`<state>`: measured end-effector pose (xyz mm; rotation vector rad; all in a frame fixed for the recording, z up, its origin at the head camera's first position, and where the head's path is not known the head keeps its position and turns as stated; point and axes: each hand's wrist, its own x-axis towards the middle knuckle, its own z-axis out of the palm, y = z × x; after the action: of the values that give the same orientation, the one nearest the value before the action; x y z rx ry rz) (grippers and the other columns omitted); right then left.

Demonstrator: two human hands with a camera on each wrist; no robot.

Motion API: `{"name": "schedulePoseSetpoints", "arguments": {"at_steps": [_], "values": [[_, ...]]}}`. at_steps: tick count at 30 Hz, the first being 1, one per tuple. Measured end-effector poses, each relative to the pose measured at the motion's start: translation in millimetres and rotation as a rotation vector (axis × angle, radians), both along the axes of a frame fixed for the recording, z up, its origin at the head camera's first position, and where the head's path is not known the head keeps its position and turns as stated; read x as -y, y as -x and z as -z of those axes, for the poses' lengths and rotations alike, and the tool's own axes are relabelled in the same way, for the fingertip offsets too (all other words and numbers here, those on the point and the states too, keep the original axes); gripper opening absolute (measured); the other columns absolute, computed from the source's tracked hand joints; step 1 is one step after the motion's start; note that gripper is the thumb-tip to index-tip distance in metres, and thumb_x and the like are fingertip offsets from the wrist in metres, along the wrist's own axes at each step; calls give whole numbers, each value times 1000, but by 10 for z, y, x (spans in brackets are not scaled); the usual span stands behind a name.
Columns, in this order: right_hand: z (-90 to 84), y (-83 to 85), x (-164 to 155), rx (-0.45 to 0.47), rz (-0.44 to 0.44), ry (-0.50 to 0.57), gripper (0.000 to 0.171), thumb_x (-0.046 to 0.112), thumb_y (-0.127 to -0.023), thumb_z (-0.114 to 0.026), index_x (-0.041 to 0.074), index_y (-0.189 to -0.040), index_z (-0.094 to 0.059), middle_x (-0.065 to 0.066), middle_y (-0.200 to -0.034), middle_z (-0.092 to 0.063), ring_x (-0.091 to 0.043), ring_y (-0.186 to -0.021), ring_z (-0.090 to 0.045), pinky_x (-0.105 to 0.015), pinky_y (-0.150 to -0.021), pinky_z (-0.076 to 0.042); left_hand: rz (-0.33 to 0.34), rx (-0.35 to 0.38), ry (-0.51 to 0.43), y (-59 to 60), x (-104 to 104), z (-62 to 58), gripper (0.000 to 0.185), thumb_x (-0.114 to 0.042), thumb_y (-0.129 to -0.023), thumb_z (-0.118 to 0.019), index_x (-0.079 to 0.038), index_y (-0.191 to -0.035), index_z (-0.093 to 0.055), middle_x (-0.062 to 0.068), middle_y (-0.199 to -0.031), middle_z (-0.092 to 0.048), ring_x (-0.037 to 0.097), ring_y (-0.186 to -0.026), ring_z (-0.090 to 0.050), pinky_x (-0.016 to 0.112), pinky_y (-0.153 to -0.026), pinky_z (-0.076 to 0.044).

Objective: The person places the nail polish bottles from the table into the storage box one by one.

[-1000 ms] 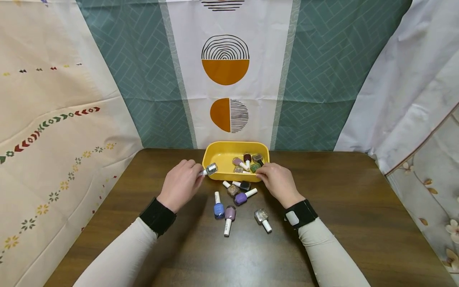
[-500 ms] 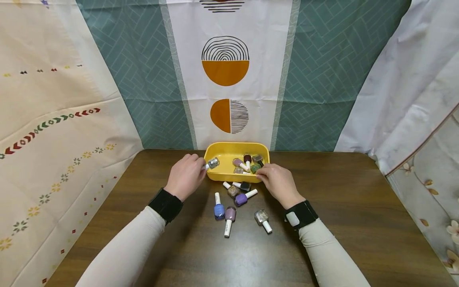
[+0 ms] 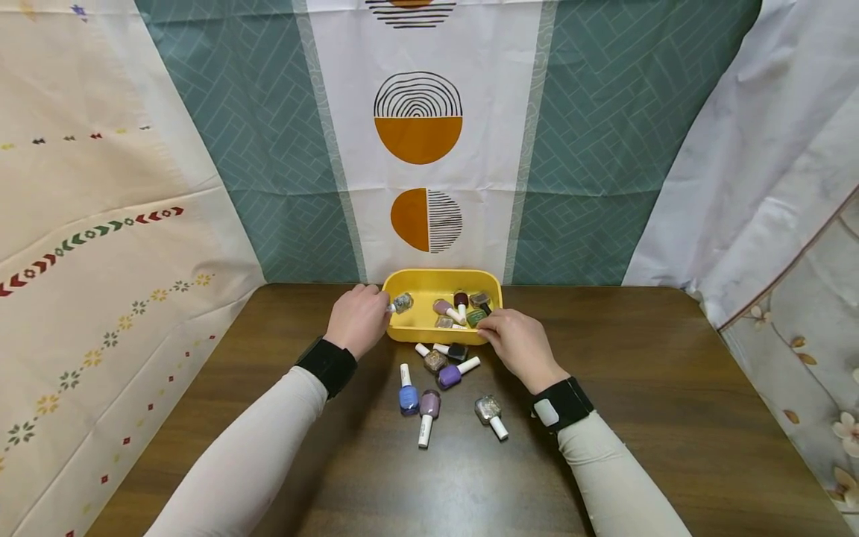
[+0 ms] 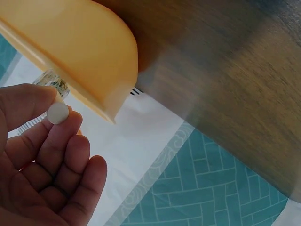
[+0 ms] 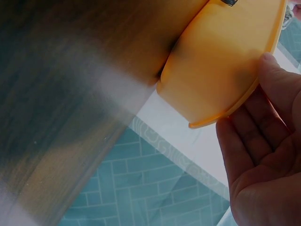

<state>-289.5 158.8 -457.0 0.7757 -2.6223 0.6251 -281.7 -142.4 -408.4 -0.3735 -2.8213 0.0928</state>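
At left, the left hand (image 3: 358, 321) pinches the glitter bottle (image 3: 403, 302) by its white cap (image 4: 57, 113), body pointing rightward over the yellow tray (image 3: 417, 335), whose rim (image 5: 203, 124) the right hand (image 3: 518, 341) grips.

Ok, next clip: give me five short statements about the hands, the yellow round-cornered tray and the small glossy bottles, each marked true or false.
1. The left hand pinches a glittery clear glass bottle by its white cap. True.
2. The right hand holds a bottle too. False: it grips the rim of the yellow round-cornered tray.
3. A blue, white-capped bottle lies on the dark brown wooden table. True.
4. A dark maroon, white-capped bottle lies outside the tray. False: that bottle is inside it.
5. A green bottle is in the tray. True.
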Motion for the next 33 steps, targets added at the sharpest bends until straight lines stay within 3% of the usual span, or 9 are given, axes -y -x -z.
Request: {"name": "schedulePoseSetpoints", "arguments": {"at_steps": [8, 20, 26, 33], "values": [[-2, -7, -1, 16, 7, -7, 10, 16, -97, -86, 10, -104, -86, -3, -99, -79, -23, -94, -73, -46, -85, -61, -5, 1, 49, 103, -54, 48, 26, -22, -98, -87, 0, -109, -80, 14, -93, -71, 33, -87, -67, 46, -84, -56], [6, -1, -5, 13, 2, -14, 10, 17, -97, -87, 9, -105, -86, -2, -97, -78, -23, -92, -73, -46, -85, -61, -38, 16, 105, 242, -180, 103, 15, -18, -101, -80, -3, -102, -81, 14, -94, -77, 35, -92, -73, 51, -89, -52], [1, 4, -6, 12, 1, -14, 11, 16, -97, -87, 9, -105, -86, -2, -97, -78, -23, -92, -72, -46, -84, -61, -30, 10, 128, 307, -212, 144, 12, -16, -101, -79, -6, -95, -82, 12, -87, -76, 33, -88, -71, 51, -88, -49], [8, 2, -11, 9, 1, -8, 10, 16, -97, -87, 9, -105, -86, -3, -97, -78, -23, -92, -72, -46, -84, -61, -29, 67, 159, 349, -277, 151, 17, -22, -102, -81, -6, -98, -84, 12, -88, -77, 33, -86, -70, 51, -90, -47]]}}
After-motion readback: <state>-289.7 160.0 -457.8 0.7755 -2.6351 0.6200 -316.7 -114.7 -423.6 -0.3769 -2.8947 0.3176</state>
